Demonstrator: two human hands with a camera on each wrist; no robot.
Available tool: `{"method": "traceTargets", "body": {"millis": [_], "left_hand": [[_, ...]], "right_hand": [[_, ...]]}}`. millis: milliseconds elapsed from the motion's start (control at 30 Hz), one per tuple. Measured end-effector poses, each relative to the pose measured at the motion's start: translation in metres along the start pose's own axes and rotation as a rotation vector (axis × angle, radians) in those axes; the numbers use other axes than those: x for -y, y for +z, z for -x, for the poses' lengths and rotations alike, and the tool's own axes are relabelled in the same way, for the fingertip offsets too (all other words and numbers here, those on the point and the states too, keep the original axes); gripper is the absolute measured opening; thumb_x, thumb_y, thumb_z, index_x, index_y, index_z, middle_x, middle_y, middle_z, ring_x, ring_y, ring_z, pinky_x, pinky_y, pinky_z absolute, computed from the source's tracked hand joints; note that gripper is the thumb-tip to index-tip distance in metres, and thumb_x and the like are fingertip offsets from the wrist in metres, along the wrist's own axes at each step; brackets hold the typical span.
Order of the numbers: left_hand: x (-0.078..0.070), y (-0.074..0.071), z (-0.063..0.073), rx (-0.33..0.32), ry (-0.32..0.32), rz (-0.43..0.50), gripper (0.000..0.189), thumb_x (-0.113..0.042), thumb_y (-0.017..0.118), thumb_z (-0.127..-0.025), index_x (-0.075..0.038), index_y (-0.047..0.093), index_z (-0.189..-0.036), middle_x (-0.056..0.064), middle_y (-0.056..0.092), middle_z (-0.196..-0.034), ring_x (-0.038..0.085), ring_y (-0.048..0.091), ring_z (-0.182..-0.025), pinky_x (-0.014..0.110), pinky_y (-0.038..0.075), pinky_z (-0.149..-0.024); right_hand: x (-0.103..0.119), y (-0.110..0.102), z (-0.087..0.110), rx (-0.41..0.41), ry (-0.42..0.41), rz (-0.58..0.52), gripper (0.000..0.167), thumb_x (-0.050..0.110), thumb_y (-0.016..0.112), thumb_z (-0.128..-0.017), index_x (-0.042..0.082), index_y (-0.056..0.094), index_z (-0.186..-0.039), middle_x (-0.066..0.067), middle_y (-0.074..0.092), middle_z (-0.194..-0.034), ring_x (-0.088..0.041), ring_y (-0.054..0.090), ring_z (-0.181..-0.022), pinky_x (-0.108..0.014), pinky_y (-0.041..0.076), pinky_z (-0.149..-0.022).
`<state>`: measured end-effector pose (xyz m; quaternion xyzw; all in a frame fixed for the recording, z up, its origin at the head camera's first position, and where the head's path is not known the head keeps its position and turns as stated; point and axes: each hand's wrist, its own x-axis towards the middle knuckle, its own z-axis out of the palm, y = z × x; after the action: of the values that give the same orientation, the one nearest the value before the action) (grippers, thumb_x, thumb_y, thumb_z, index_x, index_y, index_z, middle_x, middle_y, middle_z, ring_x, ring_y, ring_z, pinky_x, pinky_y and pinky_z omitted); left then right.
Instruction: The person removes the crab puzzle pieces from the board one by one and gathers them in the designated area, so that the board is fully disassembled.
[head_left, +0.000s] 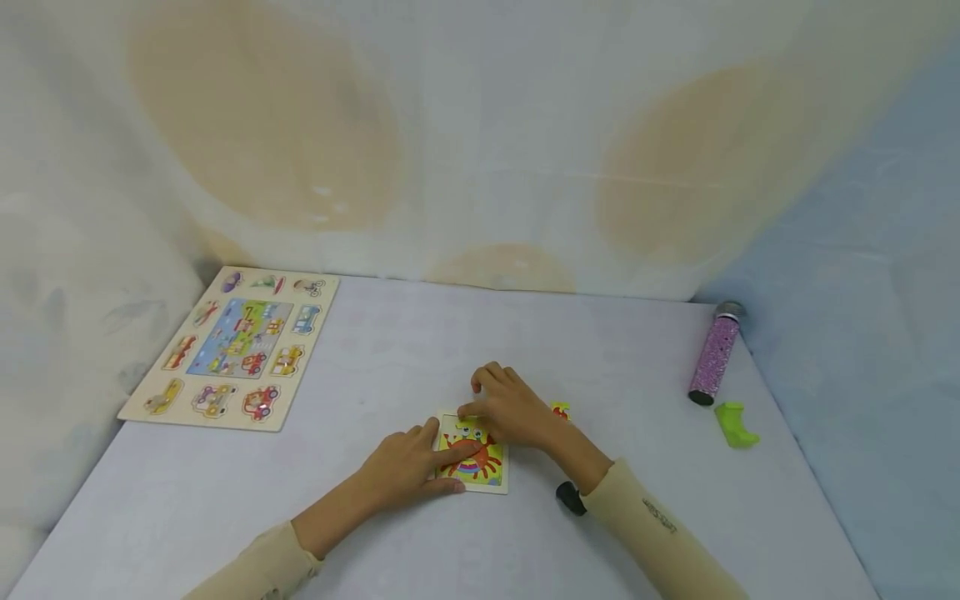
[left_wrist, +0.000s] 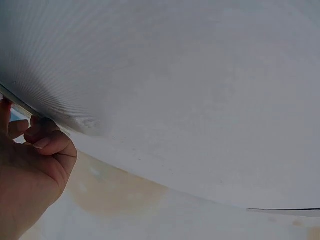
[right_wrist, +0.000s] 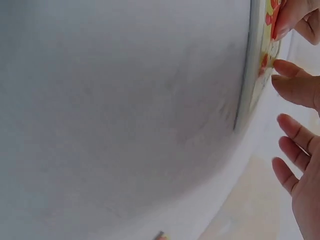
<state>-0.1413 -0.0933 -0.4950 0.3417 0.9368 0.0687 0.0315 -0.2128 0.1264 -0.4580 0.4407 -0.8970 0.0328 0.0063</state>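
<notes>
A small square puzzle board (head_left: 497,488) lies on the table, showing a red crab picture (head_left: 477,465) on yellow. My left hand (head_left: 405,467) rests at its left side, the index finger stretched over the crab and the thumb along the near edge. Over the upper right part of the board is my right hand (head_left: 513,410); its thumb and index fingertips touch the surface, while the other fingers (right_wrist: 295,132) spread free. That hand hides the board's upper right corner. Beyond the right wrist lies a small yellow and red puzzle piece (head_left: 561,408), partly covered.
A large wooden vehicle puzzle (head_left: 300,392) lies at the back left. To the right are a glittery pink microphone (head_left: 715,358) and a bright green curved piece (head_left: 735,425). A black object (head_left: 570,498) shows beside the right sleeve. Cloth walls border the white table (head_left: 390,350).
</notes>
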Motion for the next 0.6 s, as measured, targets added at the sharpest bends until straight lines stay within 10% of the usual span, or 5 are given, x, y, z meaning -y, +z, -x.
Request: {"method": "traceTargets", "body": {"millis": [600], "left_hand": [[-0.001, -0.002, -0.001, 0.014, 0.014, -0.014, 0.057, -0.069, 0.047, -0.092, -0.049, 0.044, -0.145, 0.009, 0.051, -0.109, 0.012, 0.043, -0.067, 0.025, 0.034, -0.054]], "right_hand": [[0.010, 0.001, -0.021, 0.077, -0.090, 0.102, 0.017, 0.020, 0.073, -0.090, 0.029, 0.068, -0.104, 0.002, 0.053, -0.112, -0.019, 0.044, -0.116, -0.038, 0.039, -0.101]]}}
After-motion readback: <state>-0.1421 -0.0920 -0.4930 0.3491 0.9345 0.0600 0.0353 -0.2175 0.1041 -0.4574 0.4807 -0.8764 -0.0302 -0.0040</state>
